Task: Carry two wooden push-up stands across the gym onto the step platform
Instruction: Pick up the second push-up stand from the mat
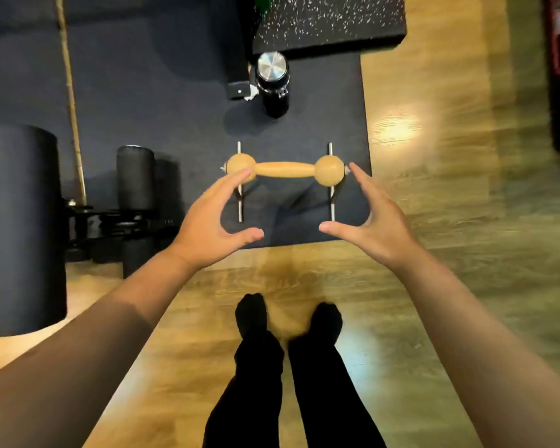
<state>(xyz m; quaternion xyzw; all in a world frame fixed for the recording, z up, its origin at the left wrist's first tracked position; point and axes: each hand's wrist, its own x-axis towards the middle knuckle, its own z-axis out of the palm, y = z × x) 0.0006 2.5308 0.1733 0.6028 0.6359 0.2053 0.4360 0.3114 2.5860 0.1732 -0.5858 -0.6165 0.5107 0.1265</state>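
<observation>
One push-up stand (285,170) | handle axis left-right | both hands spread: left hand (207,218), right hand (374,215)

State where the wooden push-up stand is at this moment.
In the head view the wooden push-up stand sits centre frame on the dark mat, near its right front corner, between the open left hand and right hand, below the black bottle.

Dark mat (162,130) on a wood floor (434,195). Black bottle (273,84) w/ shiny metal cap stands on the mat, just beside a black bench leg (238,59). Speckled rubber block (330,21) behind it — top centre. Left side: big black roller (20,227), smaller roller (135,177), dumbbells (110,226) near them. Thin bamboo stick (70,98) runs across the mat.
</observation>
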